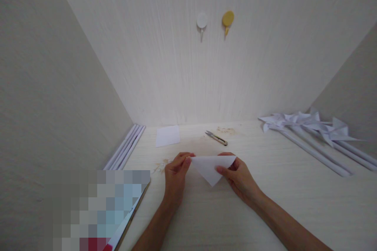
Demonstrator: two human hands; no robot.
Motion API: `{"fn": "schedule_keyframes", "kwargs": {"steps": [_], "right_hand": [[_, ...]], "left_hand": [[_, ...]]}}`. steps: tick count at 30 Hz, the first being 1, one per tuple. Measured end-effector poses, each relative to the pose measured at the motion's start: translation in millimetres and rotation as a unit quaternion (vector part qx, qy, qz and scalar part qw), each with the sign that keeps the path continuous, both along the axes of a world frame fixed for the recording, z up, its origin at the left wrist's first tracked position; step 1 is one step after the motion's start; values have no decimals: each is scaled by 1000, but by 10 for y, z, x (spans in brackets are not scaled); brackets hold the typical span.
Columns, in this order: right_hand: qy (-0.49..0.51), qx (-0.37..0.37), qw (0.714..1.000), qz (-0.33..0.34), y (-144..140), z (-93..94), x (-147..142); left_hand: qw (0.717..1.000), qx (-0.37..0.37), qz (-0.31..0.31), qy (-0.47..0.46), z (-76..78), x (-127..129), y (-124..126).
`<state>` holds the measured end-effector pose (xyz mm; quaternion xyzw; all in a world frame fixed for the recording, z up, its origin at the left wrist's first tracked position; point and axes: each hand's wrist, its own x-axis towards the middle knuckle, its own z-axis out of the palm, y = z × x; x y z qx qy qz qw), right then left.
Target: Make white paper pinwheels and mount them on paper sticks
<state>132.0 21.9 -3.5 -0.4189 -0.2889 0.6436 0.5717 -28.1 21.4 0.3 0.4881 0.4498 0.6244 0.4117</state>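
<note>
Both hands on it: left hand pinches one corner of the folded white paper triangle, right hand clamps the other, its point hanging between the grips above the tabletop. Scissors lie just beyond; paper pinwheels far right.

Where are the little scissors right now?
The scissors lie on the table by the back wall, just beyond the folded paper, right of the flat white sheet.
</note>
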Motion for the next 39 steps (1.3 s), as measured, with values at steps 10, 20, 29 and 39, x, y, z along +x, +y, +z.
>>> {"fn": "schedule_keyframes", "kwargs": {"steps": [10,20,29,39], "right_hand": [[-2,5,1000,6,3,-37,13],[-8,-3,1000,9,1,-15,15],[-9,-3,1000,10,-4,-1,13],[-9,-8,1000,9,-9,10,10]], "left_hand": [[999,19,17,30,44,-9,-13],[999,16,22,16,62,-7,-11],[1000,17,22,13,7,-20,3],[1000,17,18,-5,10,-19,5]]}}
